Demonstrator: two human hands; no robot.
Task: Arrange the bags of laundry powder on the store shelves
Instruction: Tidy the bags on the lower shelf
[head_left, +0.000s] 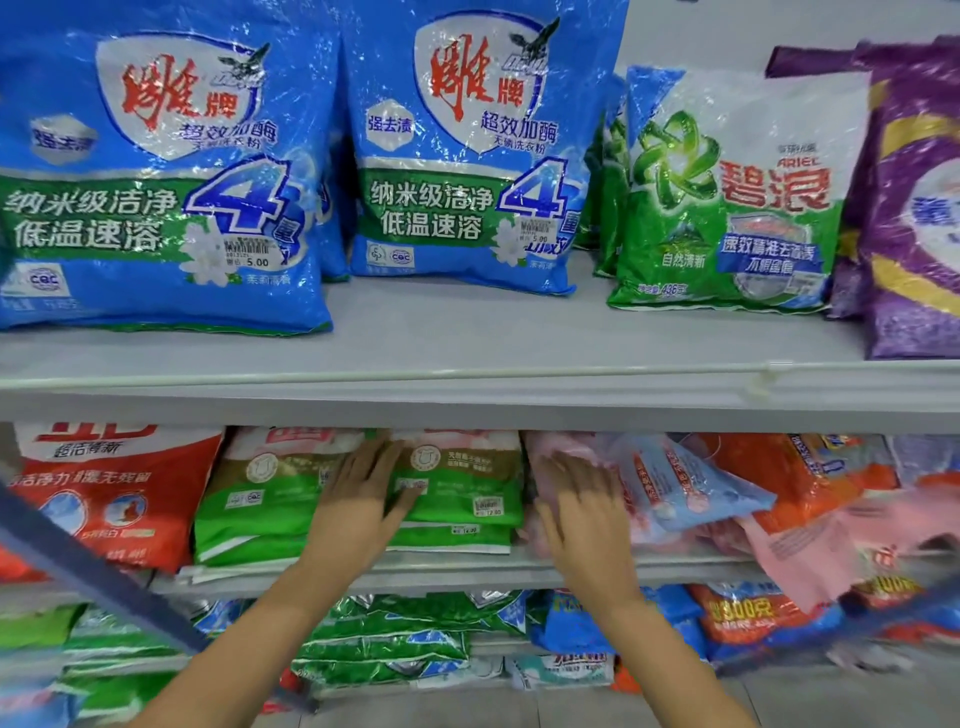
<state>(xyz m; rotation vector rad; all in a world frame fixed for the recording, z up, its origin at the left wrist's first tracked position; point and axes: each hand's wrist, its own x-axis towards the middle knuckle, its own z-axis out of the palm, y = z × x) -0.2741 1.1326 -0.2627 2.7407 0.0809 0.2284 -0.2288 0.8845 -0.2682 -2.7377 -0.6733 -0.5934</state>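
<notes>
On the middle shelf (467, 569) lie stacks of green and white laundry powder bags (462, 488). My left hand (358, 493) rests flat on the front of that green stack, fingers spread. My right hand (582, 504) lies flat with fingers apart on a pink bag (550, 447) just to the right. A light blue bag (685, 483) leans tilted over the pink ones, beside my right hand. Neither hand grips a bag.
The upper shelf (467, 379) holds two upright blue bags (156, 171), a green Ariel bag (727, 208) and a purple bag (914, 208). A red bag (114, 493) stands at middle left, orange bags (800, 467) and loose pink bags (831, 551) at right. More bags (395, 639) fill the bottom shelf.
</notes>
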